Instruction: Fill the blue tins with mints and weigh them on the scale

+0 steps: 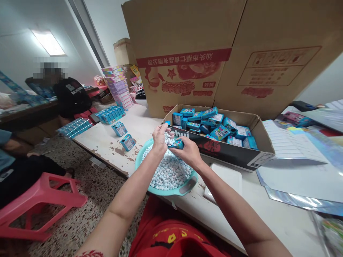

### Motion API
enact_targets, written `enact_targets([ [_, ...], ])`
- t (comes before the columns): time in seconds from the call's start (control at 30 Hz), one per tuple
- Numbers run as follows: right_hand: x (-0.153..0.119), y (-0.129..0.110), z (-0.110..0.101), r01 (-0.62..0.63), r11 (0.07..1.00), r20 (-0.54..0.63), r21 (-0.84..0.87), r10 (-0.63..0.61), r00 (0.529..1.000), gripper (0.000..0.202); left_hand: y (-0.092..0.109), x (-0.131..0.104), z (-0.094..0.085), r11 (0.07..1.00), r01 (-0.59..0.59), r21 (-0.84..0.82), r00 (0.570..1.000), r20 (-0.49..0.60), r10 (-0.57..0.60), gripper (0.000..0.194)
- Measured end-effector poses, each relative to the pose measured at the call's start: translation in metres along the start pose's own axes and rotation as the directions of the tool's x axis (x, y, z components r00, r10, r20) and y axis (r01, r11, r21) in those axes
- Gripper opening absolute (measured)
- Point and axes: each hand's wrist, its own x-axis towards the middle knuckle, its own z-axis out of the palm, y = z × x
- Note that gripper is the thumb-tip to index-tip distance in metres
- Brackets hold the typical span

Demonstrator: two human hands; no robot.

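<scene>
While our half-curled left hand cups rounded white pellets, our right hand pinches a blue cardboard box, likely light, crushable; we'd hold its sides.

Bare forearms converge ahead, the left grip cupped, the right grip closed just beside it.

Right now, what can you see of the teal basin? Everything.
The teal basin is roundish, plastic-looking, with a raised rim and a greyish oval area at its near right. It sits upright near the edge of the worn white table, heaped with small pale pellets. The left hand and right hand are over it, partly hiding its far side.
</scene>
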Motion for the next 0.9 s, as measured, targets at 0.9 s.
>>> enact_targets([
  [0.9,-0.0021,0.0023,0.0052,-0.062,0.957,-0.040,0.282,0.077,0.996,0.025,-0.0019,-0.0031,0.0045,0.985,-0.115,0.126,0.981,0.173,0.093,0.034],
])
